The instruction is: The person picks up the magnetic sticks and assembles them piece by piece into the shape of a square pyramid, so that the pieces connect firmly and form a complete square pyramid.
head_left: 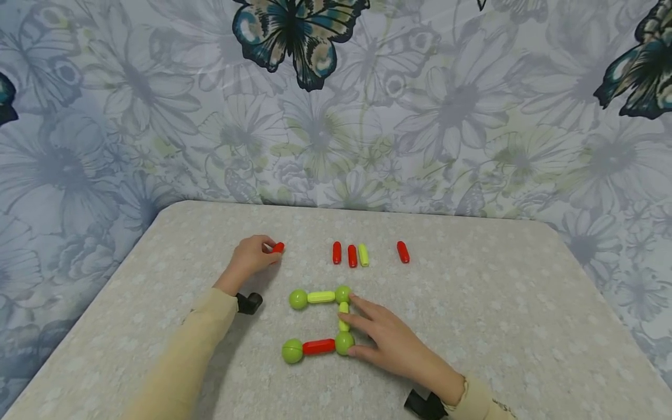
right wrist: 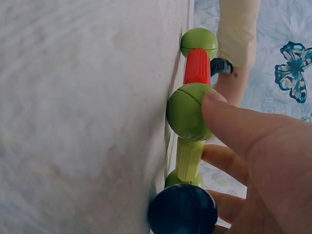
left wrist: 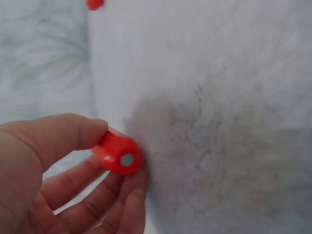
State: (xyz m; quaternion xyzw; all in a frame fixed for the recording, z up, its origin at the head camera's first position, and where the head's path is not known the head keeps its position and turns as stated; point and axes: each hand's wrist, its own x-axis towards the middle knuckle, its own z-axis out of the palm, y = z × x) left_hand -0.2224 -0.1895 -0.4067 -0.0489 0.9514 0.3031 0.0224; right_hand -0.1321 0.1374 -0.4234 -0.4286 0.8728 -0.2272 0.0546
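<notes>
My left hand [head_left: 251, 256] pinches a red rod [left wrist: 117, 153] between thumb and fingers at the table's far left; a grey disc shows in its end. My right hand [head_left: 391, 338] rests against a joined shape of green balls and rods. Its thumb touches the near right green ball [head_left: 344, 343], and its fairly straight fingers lie by the far right ball [head_left: 343, 293] and the yellow-green rod [head_left: 343, 318] between them. A red rod [head_left: 318, 347] and another yellow-green rod [head_left: 321, 297] run left to two more green balls. A dark blue ball [right wrist: 183, 209] shows beside the right fingers.
Beyond the joined shape lie loose red rods [head_left: 336, 253] and one yellow-green rod [head_left: 364, 255], with another red rod [head_left: 403, 252] farther right. The pale patterned tabletop [head_left: 499, 303] ends at a wall of flower and butterfly print [head_left: 446, 116].
</notes>
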